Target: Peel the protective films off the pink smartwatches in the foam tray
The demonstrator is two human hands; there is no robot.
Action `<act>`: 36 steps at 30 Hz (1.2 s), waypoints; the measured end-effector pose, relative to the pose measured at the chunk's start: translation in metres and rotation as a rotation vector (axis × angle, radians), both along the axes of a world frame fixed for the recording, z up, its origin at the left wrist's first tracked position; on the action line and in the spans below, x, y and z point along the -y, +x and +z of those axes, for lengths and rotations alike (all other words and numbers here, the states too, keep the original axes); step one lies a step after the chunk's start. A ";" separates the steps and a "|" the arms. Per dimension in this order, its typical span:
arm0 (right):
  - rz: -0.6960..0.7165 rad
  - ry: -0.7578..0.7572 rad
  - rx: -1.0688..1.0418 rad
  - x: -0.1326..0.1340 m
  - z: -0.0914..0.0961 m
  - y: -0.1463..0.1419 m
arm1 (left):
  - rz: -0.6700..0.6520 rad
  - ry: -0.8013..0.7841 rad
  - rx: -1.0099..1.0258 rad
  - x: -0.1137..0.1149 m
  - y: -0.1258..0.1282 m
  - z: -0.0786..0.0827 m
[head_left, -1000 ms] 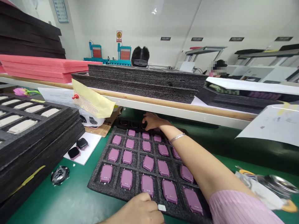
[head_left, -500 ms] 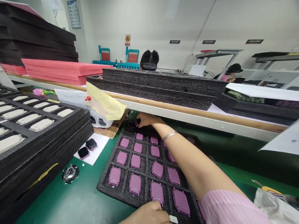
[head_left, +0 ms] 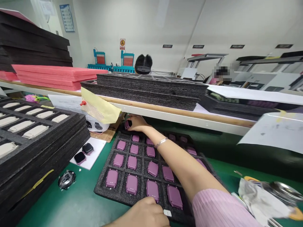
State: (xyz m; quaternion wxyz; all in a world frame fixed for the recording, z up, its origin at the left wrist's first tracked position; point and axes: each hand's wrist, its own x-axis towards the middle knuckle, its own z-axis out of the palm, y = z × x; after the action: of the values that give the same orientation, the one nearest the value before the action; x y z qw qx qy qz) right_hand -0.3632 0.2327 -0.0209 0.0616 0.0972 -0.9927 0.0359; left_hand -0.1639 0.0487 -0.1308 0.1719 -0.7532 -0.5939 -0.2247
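Under shelf, right hand, purple watch upright

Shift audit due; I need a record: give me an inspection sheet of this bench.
surface: green mat
job's things: black foam tray holding purple plastic watch cases
clutter: stacked black foam trays of beige parts; white card with two dark watches; crumpled clear bag
hands: right hand pinches a purple case at tray's far end; left hand rests on near edge
cables: nothing seen on mat
surroundings: shelf bearing foam sheets; another person beyond
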 end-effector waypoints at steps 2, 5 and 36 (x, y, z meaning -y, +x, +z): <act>-0.016 -0.096 -0.093 0.005 0.002 0.030 | -0.004 -0.092 0.108 0.002 0.002 0.010; 0.008 -0.253 -0.219 0.012 0.003 0.091 | 0.046 -0.230 0.573 0.006 0.004 0.029; 0.190 -0.790 -0.433 0.038 -0.033 0.310 | -0.029 -0.244 1.903 0.012 0.030 0.067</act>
State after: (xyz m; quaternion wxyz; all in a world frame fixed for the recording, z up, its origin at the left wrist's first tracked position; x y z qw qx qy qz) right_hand -0.0532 0.1942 -0.0535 0.2963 0.1621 -0.8539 0.3959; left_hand -0.1338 0.0364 -0.0638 -0.4650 -0.2751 -0.4946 -0.6808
